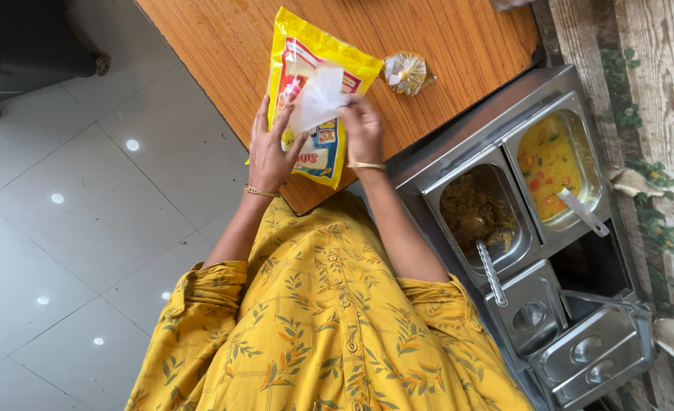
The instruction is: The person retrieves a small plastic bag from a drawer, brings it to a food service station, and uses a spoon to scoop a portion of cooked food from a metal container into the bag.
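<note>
Left hand steadies yellow packet on surface; right hand pinches clear pouch. Keep packet flat, grip firm.

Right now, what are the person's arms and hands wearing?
Both arms have mustard-yellow sleeves with a leaf print, pushed up near the elbows. The left hand and right hand are bare, each wrist wearing a thin gold bangle.

glossy grey tiled floor (light spots) beside wooden table.
</note>
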